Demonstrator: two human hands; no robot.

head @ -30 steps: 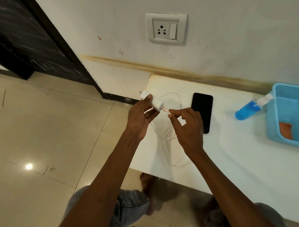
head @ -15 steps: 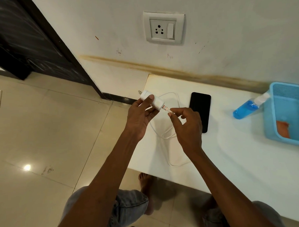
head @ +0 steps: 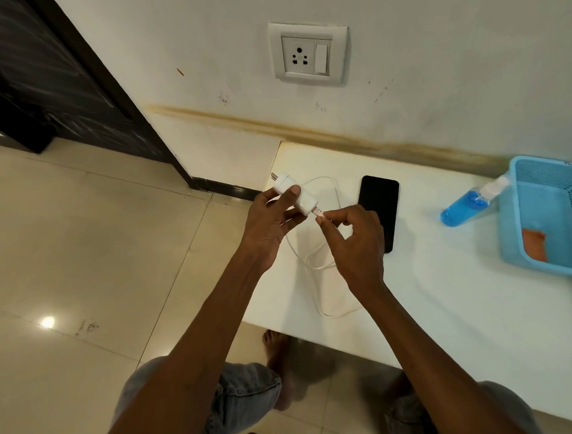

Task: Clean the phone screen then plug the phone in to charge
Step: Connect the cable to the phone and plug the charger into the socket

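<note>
A black phone (head: 380, 199) lies face up on the white table (head: 445, 292), its screen dark. My left hand (head: 272, 227) grips a white charger adapter (head: 295, 193) above the table's left edge, prongs pointing up-left. My right hand (head: 354, 243) pinches the USB plug of the white cable (head: 319, 264) right at the adapter's port. The cable loops loosely on the table below my hands. A white wall socket (head: 307, 53) with a switch sits on the wall above.
A blue spray bottle (head: 467, 204) lies on its side at the right, against a light blue basket (head: 549, 264) that holds an orange cloth (head: 535, 243). A dark door frame stands at the far left. Tiled floor and my knees are below.
My hands stay together at the adapter. The right hand's fingers have closed in slightly, pressing the cable plug toward the adapter's port. Phone, bottle and basket have not moved.
</note>
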